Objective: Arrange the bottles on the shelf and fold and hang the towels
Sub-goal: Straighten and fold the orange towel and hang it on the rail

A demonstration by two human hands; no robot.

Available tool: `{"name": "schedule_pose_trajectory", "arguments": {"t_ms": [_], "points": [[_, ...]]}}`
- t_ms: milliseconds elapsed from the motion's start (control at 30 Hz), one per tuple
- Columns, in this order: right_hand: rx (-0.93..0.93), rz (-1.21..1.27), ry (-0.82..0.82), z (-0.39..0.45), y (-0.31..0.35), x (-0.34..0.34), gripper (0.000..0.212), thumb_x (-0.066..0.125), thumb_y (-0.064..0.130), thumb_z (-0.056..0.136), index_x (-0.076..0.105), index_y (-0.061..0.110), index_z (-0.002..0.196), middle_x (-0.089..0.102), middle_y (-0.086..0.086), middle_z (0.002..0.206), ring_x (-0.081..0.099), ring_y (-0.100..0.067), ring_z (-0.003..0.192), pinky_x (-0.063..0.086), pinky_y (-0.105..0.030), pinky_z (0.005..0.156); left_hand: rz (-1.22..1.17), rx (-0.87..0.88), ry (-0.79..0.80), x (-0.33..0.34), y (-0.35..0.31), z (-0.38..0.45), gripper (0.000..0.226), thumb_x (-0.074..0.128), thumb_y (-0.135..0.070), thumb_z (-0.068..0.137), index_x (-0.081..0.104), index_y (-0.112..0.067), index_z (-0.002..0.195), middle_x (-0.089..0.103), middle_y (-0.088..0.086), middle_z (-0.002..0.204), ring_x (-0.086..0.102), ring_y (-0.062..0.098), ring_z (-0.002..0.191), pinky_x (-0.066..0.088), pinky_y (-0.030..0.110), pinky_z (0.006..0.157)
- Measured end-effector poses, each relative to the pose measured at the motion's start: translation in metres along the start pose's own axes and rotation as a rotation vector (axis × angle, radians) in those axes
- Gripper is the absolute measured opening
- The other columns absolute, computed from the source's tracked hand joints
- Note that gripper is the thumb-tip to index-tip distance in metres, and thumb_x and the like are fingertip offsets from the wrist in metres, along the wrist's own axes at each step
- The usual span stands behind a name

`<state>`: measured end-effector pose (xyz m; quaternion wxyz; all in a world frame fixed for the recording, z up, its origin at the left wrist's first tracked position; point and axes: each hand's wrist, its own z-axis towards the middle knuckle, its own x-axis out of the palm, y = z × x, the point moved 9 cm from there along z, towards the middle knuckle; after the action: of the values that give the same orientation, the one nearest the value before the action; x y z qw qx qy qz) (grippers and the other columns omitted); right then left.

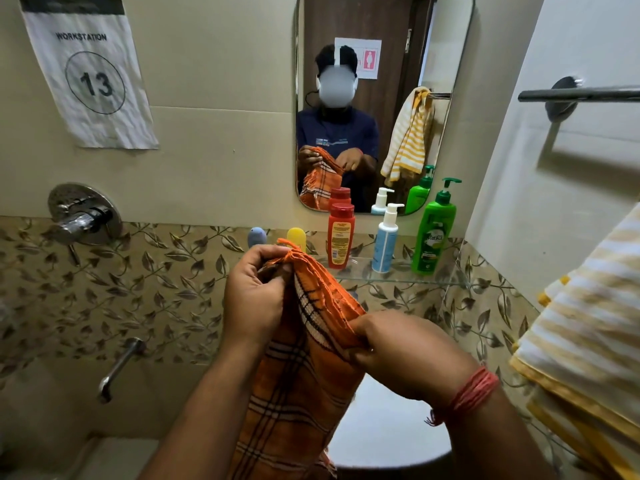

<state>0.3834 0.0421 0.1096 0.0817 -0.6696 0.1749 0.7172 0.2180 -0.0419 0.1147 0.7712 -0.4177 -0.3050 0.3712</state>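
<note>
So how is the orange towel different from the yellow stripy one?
The orange towel has dark checked lines, while the yellow towel has yellow and white stripes. The orange towel is held up in front of the person, gripped by the left hand and the right hand; the yellow towel hangs at the right edge with no hand on it. The orange one shows a frayed fringe; none shows on the yellow one. Both are cloth towels, hanging downward.
</note>
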Motion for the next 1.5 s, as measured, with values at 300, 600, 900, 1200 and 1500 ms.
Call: {"name": "schedule_pose_trajectory", "arguments": {"t_ms": [300,600,900,1200,1500], "points": [[-0.382,0.139,-0.114,-0.019,0.031,-0.027,0.007,0.062,0.035,0.092,0.061,0.03,0.097,0.056,0.018,0.105,0.051,0.0,0.083,0.05,-0.026,0.071,-0.017,-0.014,-0.058,-0.019,0.008,0.006,0.036,0.066,0.0,0.093,0.072,-0.035,0.09,0.078,-0.001,0.098,0.074,0.018,0.095,0.06,0.037,0.08],[-0.318,-0.023,-0.319,-0.031,0.031,-0.046,0.031,0.036,0.048,0.091,0.055,0.038,0.113,0.063,0.02,0.103,0.062,-0.005,0.077,0.055,-0.027,0.062,-0.051,-0.033,-0.1,-0.021,0.019,0.011,0.043,0.067,0.001,0.091,0.073,-0.041,0.088,0.078,-0.009,0.094,0.073,0.014,0.093,0.059,0.039,0.083],[-0.17,0.143,-0.708,-0.041,0.004,-0.081,0.025,0.053,0.044,0.092,0.066,0.024,0.099,0.067,0.012,0.09,0.059,-0.003,0.075,0.055,-0.023,0.066,-0.105,-0.006,-0.067,-0.015,0.011,0.01,0.024,0.072,-0.016,0.088,0.074,-0.04,0.094,0.077,-0.007,0.106,0.073,0.015,0.101,0.061,0.031,0.079],[-0.234,0.461,-0.78,-0.035,-0.005,-0.111,0.01,0.067,0.018,0.091,0.062,0.021,0.099,0.06,0.012,0.089,0.06,-0.004,0.082,0.052,-0.019,0.069,-0.095,0.05,-0.063,-0.005,-0.007,0.009,0.035,0.065,-0.004,0.095,0.072,-0.039,0.096,0.078,-0.009,0.098,0.073,0.006,0.09,0.057,0.02,0.071],[-0.269,0.469,-0.678,-0.019,-0.003,-0.105,0.014,0.068,0.01,0.089,0.061,0.019,0.097,0.059,0.01,0.089,0.059,-0.01,0.083,0.051,-0.019,0.069,-0.045,0.124,-0.108,0.0,-0.026,0.015,0.037,0.067,-0.008,0.094,0.07,-0.045,0.093,0.077,-0.014,0.095,0.073,0.005,0.089,0.057,0.02,0.074]]}}
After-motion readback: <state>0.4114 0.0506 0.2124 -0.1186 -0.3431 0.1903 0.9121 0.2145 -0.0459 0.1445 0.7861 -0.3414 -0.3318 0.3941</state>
